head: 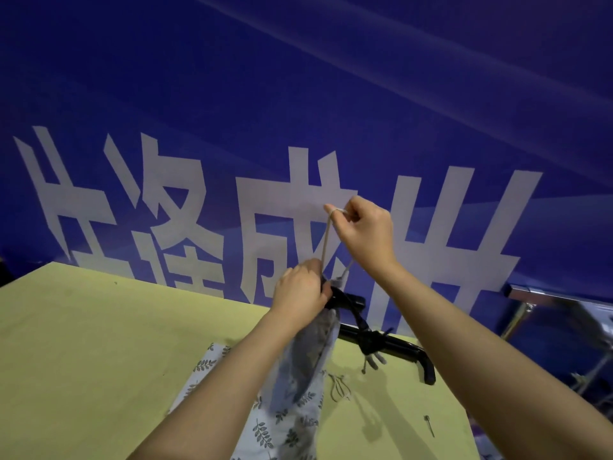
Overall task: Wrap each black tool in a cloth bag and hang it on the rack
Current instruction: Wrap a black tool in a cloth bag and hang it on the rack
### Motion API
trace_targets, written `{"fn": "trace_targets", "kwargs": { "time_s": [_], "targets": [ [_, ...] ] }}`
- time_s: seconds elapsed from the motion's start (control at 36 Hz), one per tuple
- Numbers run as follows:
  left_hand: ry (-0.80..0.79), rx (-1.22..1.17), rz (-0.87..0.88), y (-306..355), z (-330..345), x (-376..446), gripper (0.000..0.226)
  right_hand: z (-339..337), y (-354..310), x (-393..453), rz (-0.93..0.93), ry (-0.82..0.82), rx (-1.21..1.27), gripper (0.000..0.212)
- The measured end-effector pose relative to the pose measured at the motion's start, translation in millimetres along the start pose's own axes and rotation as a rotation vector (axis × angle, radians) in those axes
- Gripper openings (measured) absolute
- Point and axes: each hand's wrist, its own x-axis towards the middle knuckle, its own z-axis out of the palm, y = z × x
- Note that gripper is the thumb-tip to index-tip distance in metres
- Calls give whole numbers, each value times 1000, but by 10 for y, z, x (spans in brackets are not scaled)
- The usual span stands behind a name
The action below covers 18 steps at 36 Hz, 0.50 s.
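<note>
Nearest us, at six o'clock, a leaf-print cloth bag (285, 429) lies flat on the yellow-green table (83, 343), with a small metal pin (429, 425) at its four o'clock. Above it our left hand (300, 295) curls tight around the gathered neck of a second cloth bag (306, 360), which hangs tilted with the black tool's (345, 301) end poking out at the top, while our right hand (363, 229), raised at one o'clock of the left, pinches the drawstring (326, 237) with fingers bent and the cord looped over one fingertip. Farther back another black tool (394, 347) rests on the table's far edge, before the blue banner (298, 94) with white characters.
</note>
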Motion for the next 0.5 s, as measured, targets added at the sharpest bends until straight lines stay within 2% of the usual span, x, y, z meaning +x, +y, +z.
{"fn": "trace_targets", "kwargs": {
  "time_s": [0.11, 0.25, 0.39, 0.5],
  "targets": [
    [-5, -3, -38, -21, -36, 19, 29, -59, -41, 75, 37, 7, 12, 39],
    [-12, -20, -6, 50, -32, 34, 25, -129, -196, 229, 240, -54, 200, 51],
    [46, 47, 120, 243, -104, 84, 34, -240, -246, 306, 285, -26, 262, 53],
    [69, 141, 136, 383, -192, 179, 45, -400, -261, 357, 247, 41, 250, 53]
  ]
}}
